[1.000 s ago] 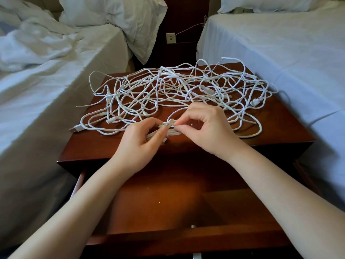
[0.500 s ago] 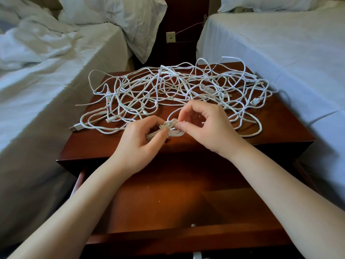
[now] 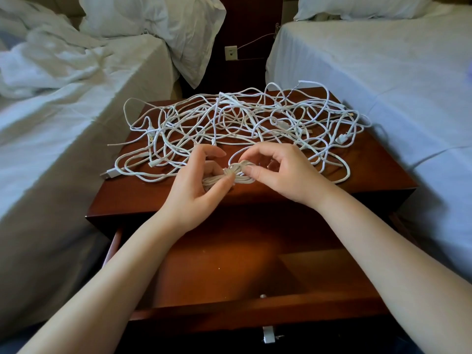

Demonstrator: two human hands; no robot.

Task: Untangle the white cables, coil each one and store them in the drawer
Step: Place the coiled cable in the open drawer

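The left hand (image 3: 196,186) is clamped on a small coiled bundle (image 3: 244,180) of white cable, thumb pressed against one side and fingers curled behind it. The right hand (image 3: 283,172) pinches the same bundle from the other side, thumb and forefinger closed on the wrap around its middle. The bundle is held just above the front edge of the dark wooden bench (image 3: 370,180). Behind the hands the tangle of white cables (image 3: 242,123) sprawls across most of the bench top, a USB plug (image 3: 110,173) lying at its left front. Below the forearms the drawer (image 3: 229,272) stands pulled open. A bed flanks the bench on each side.
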